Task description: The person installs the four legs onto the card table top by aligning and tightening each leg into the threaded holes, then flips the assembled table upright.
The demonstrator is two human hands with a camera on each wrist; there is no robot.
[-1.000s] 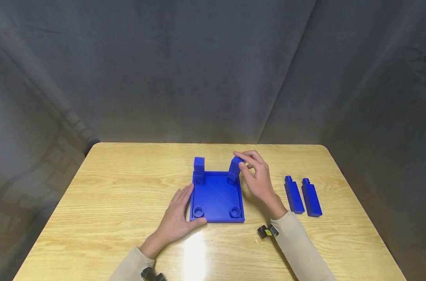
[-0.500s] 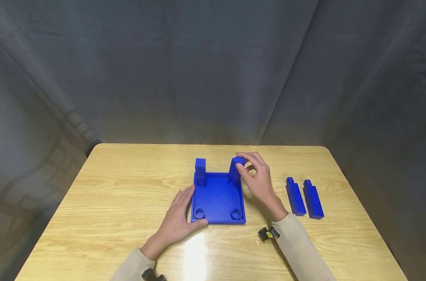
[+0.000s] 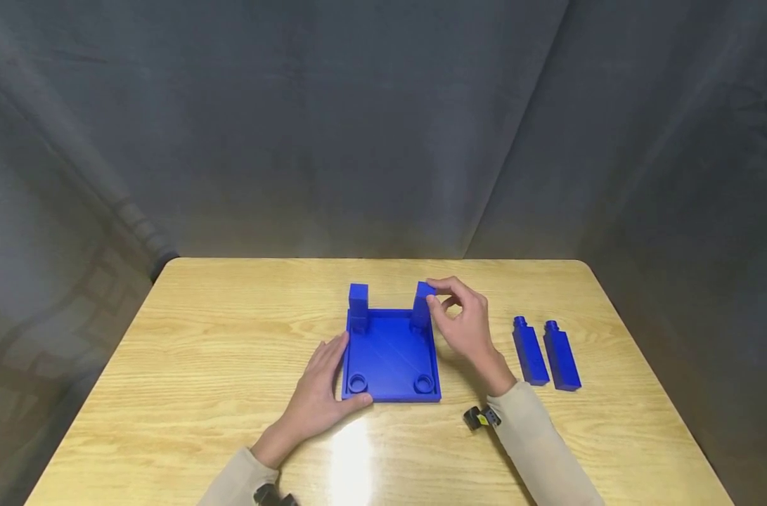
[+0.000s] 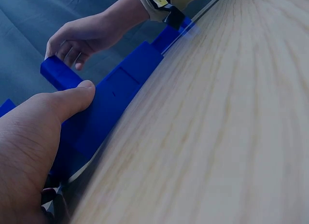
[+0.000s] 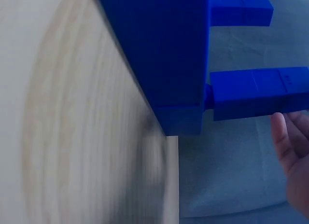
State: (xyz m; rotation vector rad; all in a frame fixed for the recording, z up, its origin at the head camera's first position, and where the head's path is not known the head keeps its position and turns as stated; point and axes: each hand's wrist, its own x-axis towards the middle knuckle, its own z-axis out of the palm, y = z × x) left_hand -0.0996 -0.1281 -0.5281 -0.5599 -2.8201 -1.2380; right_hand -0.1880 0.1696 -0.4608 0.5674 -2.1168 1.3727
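Observation:
A blue square toy tabletop (image 3: 392,358) lies with its rimmed underside up. My left hand (image 3: 316,390) grips its near left corner, thumb (image 4: 77,101) on the front edge and fingers along the left side. At the far right corner a blue table leg (image 3: 422,309) stands in its socket, and my right hand (image 3: 464,323) pinches its upper end between thumb and fingers. In the right wrist view, a narrow neck shows between this leg (image 5: 256,93) and the tabletop. Another leg (image 3: 358,303) stands upright at the far left corner. Both near corners have round, unfilled sockets (image 3: 424,383).
Two loose blue legs, an inner one (image 3: 531,355) and an outer one (image 3: 562,361), lie side by side to the right, threaded ends pointing away. The wooden table (image 3: 187,351) ends at a far edge before a grey curtain (image 3: 332,140).
My right fingers have drawn back from across the leg's top into a pinch at its side. The leg has turned and stands straighter. My left hand stays put.

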